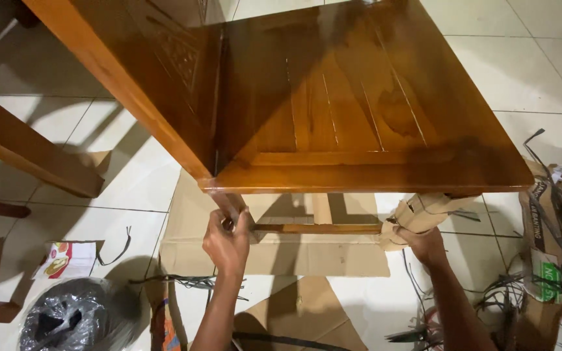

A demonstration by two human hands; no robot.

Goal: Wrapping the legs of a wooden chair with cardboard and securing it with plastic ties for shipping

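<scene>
Single head-mounted view, looking steeply down from close above wooden table [359, 97]; tiled floor [521, 58] around, forearms entering from bottom edge.

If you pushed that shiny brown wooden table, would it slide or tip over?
The wooden table looks solid and thick-framed, so it is probably heavy and stiff. It seems wide and low, so tipping looks unlikely. The leg by the right hand is wrapped in cardboard, and flat cardboard lies beneath on the smooth tiled floor, so it may slide.
</scene>
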